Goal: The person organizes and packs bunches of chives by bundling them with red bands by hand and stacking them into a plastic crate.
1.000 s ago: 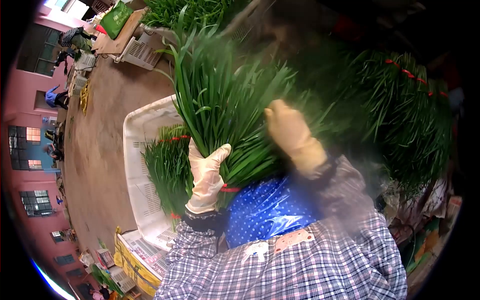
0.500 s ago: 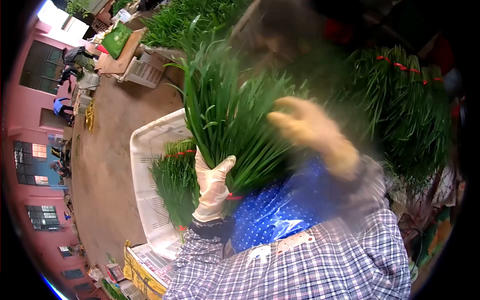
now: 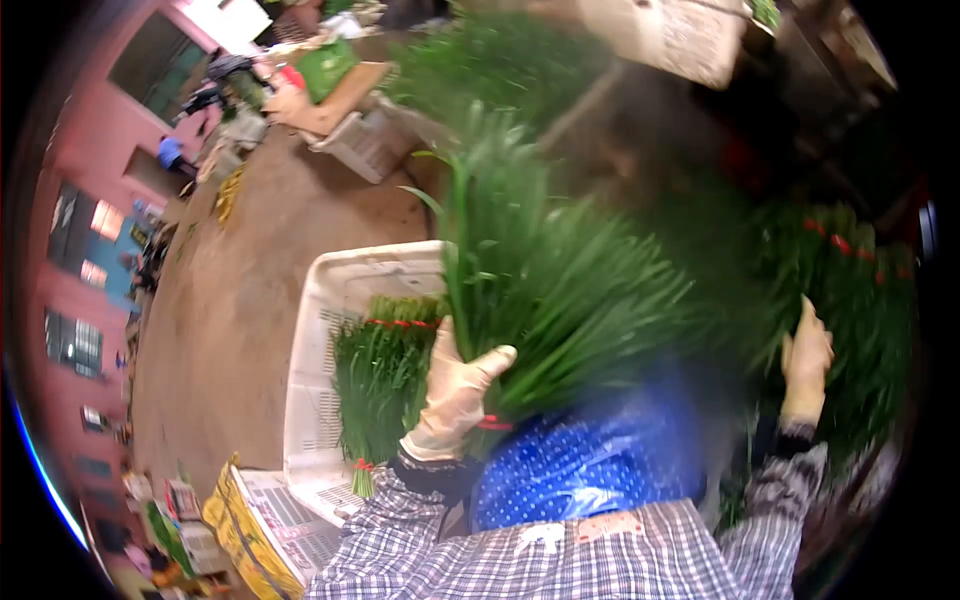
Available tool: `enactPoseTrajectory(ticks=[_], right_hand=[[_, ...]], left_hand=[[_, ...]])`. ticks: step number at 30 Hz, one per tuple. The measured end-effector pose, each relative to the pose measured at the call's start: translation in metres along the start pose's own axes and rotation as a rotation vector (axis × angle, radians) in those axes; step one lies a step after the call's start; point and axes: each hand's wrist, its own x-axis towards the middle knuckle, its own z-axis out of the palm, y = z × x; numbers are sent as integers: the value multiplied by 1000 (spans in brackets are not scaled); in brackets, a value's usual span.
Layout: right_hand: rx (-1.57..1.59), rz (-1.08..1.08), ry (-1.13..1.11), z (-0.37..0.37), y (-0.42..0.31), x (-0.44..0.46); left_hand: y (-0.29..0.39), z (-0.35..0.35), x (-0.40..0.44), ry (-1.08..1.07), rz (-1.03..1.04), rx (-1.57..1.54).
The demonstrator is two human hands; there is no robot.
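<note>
My left hand (image 3: 462,395), in a pale glove, is wrapped round a large bunch of garlic chives (image 3: 555,285), whose leaves fan upward and to the right. A red tie (image 3: 493,422) shows at the bunch's lower end. My right hand (image 3: 807,360), gloved too, is at the pile of tied chives (image 3: 865,330) on the right, fingers stretched out and thumb apart. Whether it presses on the leaves is hard to tell. Left of the held bunch, a white plastic crate (image 3: 305,380) holds tied chive bundles (image 3: 385,365) with red bands.
A blue dotted apron (image 3: 560,465) covers my lap. At lower left lies a yellow woven sack (image 3: 250,530) beside printed paper. More loose greens (image 3: 500,65) lie at the back, near another crate (image 3: 370,145) with a board on top. People work far off at upper left.
My right hand has moved from beside the held bunch out to the pile on the right. My left hand keeps its grip. The whole view has shifted with my head.
</note>
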Motion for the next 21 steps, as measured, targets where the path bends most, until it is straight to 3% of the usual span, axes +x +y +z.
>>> enactPoseTrajectory(ticks=[1, 2, 3, 4, 5, 6, 7, 8, 9, 10, 12, 13, 15, 18, 19, 21], right_hand=[[-371, -243, 301, 14, 28, -12], [76, -239, 103, 8, 27, -17], [515, 152, -95, -6, -30, -24], [717, 72, -148, -23, -92, -32], [676, -35, -162, -42, -153, -43], [548, -313, -66, -50, -198, -54], [531, -692, 16, -44, -219, -56], [725, -840, -262, -36, -241, -54], [790, -1002, -173, -10, -258, -61], [803, -1055, -186, 17, -264, -65], [738, -910, -349, 59, -258, -69], [669, -809, -297, 75, -253, -71], [461, -830, -260, 92, -250, -74], [253, -805, -329, 92, -256, -82], [242, -812, -329, 93, -255, -82], [232, -831, -310, 89, -256, -83]], left_hand=[[-4, -2, 3, 12, 36, 25], [0, 0, 6, 19, 92, 213], [5, 3, 11, 37, 146, 402], [16, 16, 11, 28, 133, 514], [23, 30, 9, -29, 63, 489], [5, 32, 9, -38, 297, 837], [-6, 36, 7, -72, 330, 953], [-20, 39, 6, -119, 363, 1065], [-51, 27, 14, -127, 644, 1067], [-66, 16, 22, -182, 661, 835], [-14, 37, -9, -232, 276, 442], [-16, 31, -11, -229, 236, 387], [-16, 13, -8, -227, 246, 318], [13, -6, -3, -96, 326, 578], [21, -12, 5, -90, 362, 819], [22, -27, 23, -262, 8, 751]])
